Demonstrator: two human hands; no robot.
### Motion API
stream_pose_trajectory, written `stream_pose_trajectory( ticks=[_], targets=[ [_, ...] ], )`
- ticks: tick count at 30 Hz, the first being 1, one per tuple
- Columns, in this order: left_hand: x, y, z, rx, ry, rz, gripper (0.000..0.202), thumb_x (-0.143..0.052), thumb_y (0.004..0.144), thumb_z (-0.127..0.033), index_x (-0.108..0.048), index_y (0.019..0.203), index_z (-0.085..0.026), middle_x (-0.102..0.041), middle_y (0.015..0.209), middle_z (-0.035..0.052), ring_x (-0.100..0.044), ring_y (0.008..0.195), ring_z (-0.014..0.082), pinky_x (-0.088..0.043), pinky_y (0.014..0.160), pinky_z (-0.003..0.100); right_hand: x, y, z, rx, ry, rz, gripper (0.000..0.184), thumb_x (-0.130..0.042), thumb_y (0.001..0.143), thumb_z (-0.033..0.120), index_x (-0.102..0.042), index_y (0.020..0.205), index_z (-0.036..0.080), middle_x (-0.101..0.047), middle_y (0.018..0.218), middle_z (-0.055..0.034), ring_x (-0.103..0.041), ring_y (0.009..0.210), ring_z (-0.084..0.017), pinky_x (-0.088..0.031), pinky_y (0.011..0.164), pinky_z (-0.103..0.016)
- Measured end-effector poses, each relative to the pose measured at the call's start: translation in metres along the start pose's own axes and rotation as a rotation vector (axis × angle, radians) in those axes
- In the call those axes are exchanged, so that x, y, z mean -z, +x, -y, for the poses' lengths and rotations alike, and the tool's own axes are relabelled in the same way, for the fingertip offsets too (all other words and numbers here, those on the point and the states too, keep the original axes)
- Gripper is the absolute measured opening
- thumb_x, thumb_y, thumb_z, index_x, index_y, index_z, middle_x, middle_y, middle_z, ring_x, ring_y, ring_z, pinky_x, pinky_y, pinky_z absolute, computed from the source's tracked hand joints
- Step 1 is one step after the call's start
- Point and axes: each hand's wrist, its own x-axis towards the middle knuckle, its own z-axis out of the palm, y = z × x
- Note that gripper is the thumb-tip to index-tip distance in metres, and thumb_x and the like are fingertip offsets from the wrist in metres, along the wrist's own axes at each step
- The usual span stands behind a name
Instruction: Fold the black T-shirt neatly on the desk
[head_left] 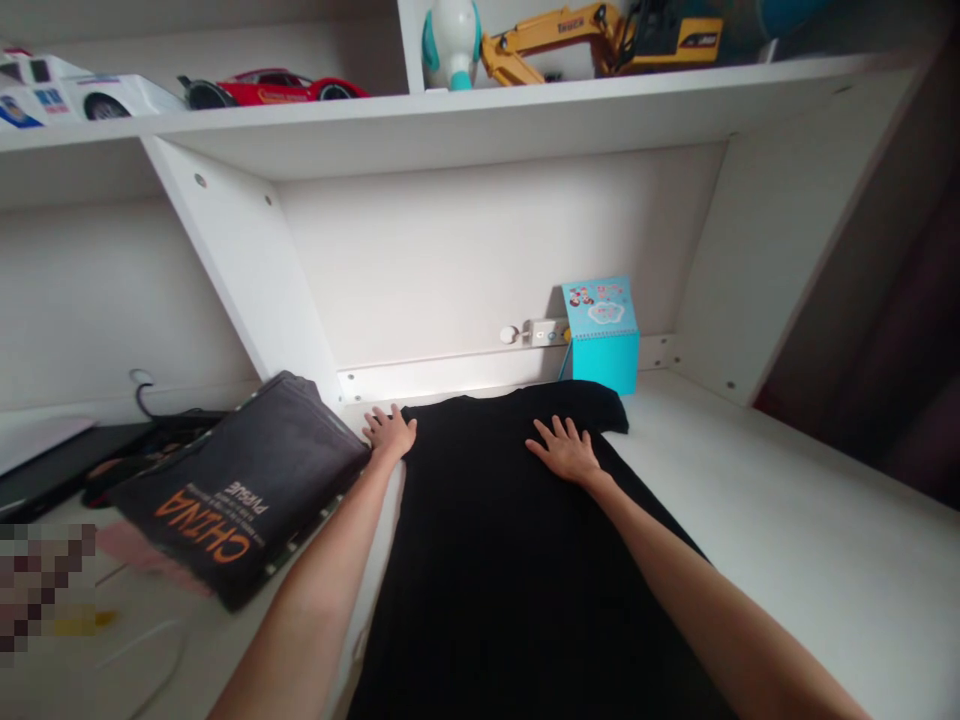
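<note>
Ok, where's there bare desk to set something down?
The white desktop looks bare on the right, between the black garment, blue calendar and white side panel. The left is crowded: a dark printed package sits close by the left hand.

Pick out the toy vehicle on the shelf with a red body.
The low sports car, just right of the white vehicle in the picture. Its body is red, while the white vehicle and the yellow excavator are not.
</note>
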Motion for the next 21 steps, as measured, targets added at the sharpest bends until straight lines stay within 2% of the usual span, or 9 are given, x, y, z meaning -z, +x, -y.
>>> stream_pose_trajectory(
  ticks=[2,4,7,10,12,14,16,19,21],
  targets=[
    [-0.006,0.002,-0.003,-0.121,-0.007,0.055,0.065,-0.028,0.084,-0.055,-0.023,0.140,-0.022,-0.014,0.148,0.0127,-0.008,0.134,0.0352,-0.017,0.103,0.053,0.001,0.000,0.000,-0.001,0.005,0.004,0.066,-0.020,0.085,0.064,-0.023,0.141,0.029,-0.017,0.148,-0.0101,-0.009,0.133,-0.034,-0.014,0.101,-0.054],
    [-0.011,0.007,-0.002,-0.152,-0.013,0.112,0.071,-0.025,0.082,-0.063,-0.024,0.140,-0.022,-0.018,0.147,0.0136,-0.013,0.133,0.0359,-0.019,0.102,0.055,0.002,-0.001,0.001,0.000,0.009,0.008,0.067,-0.019,0.085,0.065,-0.022,0.141,0.029,-0.016,0.148,-0.0096,-0.008,0.134,-0.033,-0.013,0.101,-0.054],
    [-0.012,0.015,0.003,0.028,0.007,0.095,0.082,-0.019,0.080,-0.067,-0.024,0.140,-0.013,-0.019,0.145,0.0216,-0.015,0.131,0.0415,-0.020,0.098,0.061,0.004,-0.002,0.001,0.003,0.012,0.014,0.067,-0.018,0.085,0.065,-0.021,0.141,0.029,-0.015,0.148,-0.0091,-0.008,0.134,-0.033,-0.013,0.102,-0.053],
    [-0.009,0.012,-0.001,0.163,0.047,0.031,0.077,-0.021,0.083,-0.059,-0.029,0.137,-0.004,-0.021,0.142,0.0268,-0.015,0.130,0.0442,-0.018,0.097,0.062,0.006,-0.002,0.001,0.004,0.017,0.021,0.068,-0.017,0.085,0.065,-0.021,0.141,0.028,-0.015,0.148,-0.0096,-0.007,0.134,-0.033,-0.012,0.101,-0.054],
    [-0.010,-0.001,-0.010,0.078,0.060,-0.026,0.070,-0.021,0.086,-0.053,-0.028,0.138,-0.007,-0.021,0.143,0.0240,-0.013,0.132,0.0409,-0.013,0.101,0.059,0.007,-0.003,0.002,0.003,0.023,0.025,0.068,-0.018,0.085,0.065,-0.021,0.141,0.027,-0.014,0.148,-0.0098,-0.006,0.134,-0.034,-0.012,0.101,-0.055],
    [-0.013,-0.018,-0.022,-0.147,0.047,-0.065,0.065,-0.018,0.086,-0.055,-0.025,0.140,-0.019,-0.021,0.146,0.0148,-0.011,0.134,0.0361,-0.011,0.103,0.056,0.007,-0.004,0.004,0.002,0.029,0.029,0.068,-0.018,0.085,0.065,-0.021,0.141,0.028,-0.014,0.148,-0.0093,-0.005,0.134,-0.034,-0.011,0.102,-0.054],
    [-0.016,-0.033,-0.030,-0.335,0.027,-0.016,0.065,-0.016,0.083,-0.064,-0.026,0.139,-0.032,-0.021,0.148,0.0071,-0.011,0.134,0.0367,-0.010,0.102,0.059,0.008,-0.004,0.005,0.001,0.037,0.032,0.068,-0.019,0.085,0.066,-0.021,0.141,0.029,-0.014,0.148,-0.0080,-0.005,0.134,-0.033,-0.011,0.102,-0.053],
    [-0.018,-0.045,-0.030,-0.334,0.005,0.086,0.071,-0.015,0.076,-0.073,-0.026,0.137,-0.039,-0.020,0.148,0.0034,-0.012,0.132,0.0418,-0.011,0.097,0.066,0.011,-0.003,-0.002,-0.024,0.061,0.030,0.066,-0.022,0.083,0.067,-0.024,0.140,0.033,-0.019,0.148,-0.0041,-0.009,0.134,-0.030,-0.013,0.103,-0.050],
    [-0.017,-0.046,-0.026,-0.310,-0.011,0.085,0.074,-0.014,0.075,-0.075,-0.024,0.138,-0.038,-0.018,0.148,0.0030,-0.011,0.132,0.0425,-0.012,0.097,0.067,0.015,-0.002,-0.016,-0.100,0.080,0.008,0.063,-0.022,0.085,0.064,-0.028,0.138,0.032,-0.022,0.146,-0.0042,-0.013,0.133,-0.030,-0.015,0.102,-0.054]
  ],
)
